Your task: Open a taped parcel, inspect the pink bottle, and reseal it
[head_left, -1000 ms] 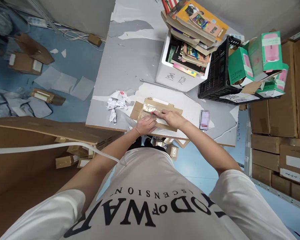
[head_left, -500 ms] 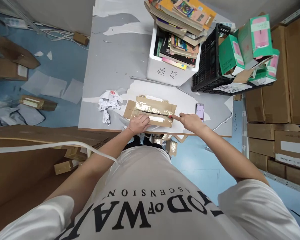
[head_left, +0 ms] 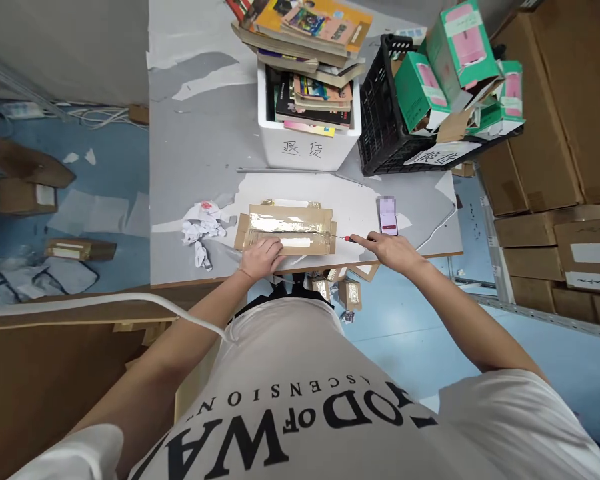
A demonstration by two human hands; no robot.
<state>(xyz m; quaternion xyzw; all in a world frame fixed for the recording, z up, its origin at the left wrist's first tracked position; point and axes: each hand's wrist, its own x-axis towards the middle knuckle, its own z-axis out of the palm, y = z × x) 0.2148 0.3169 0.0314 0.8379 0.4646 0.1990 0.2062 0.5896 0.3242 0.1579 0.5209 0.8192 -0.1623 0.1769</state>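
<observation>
**Operator:** Head camera has me looking straight down past a white shirt at the grey table (head_left: 200,133). The flat cardboard parcel (head_left: 285,228) lies near the front edge, glossy tape along its length and a white strip on its near side.

**Second:** Where are your hands?

**Operator:** My left hand (head_left: 261,257) rests palm down on the near left part of the parcel, fingers (head_left: 273,245) laid together and flat on the cardboard. My right hand (head_left: 391,249) is off the parcel's right end, above the table edge. Its fingers are closed in a pinch on a thin red-tipped tool (head_left: 347,238), and the tip points at the parcel's right edge. Whether the tip touches the cardboard, I cannot tell.

**Second:** What is around it?

**Operator:** A phone (head_left: 387,216) with a lit screen lies just behind my right hand, on a white sheet (head_left: 355,193) that runs under the parcel. Crumpled white paper (head_left: 200,227) sits to the parcel's left, close but apart from it. Further back stands a white foam box (head_left: 305,143) full of books, more books stacked on top, handwriting on its front. A black crate (head_left: 380,120) beside it holds green and pink cartons (head_left: 455,60). Brown boxes (head_left: 545,133) are stacked along the right, and cardboard scraps lie on the blue floor (head_left: 105,173) at left.
</observation>
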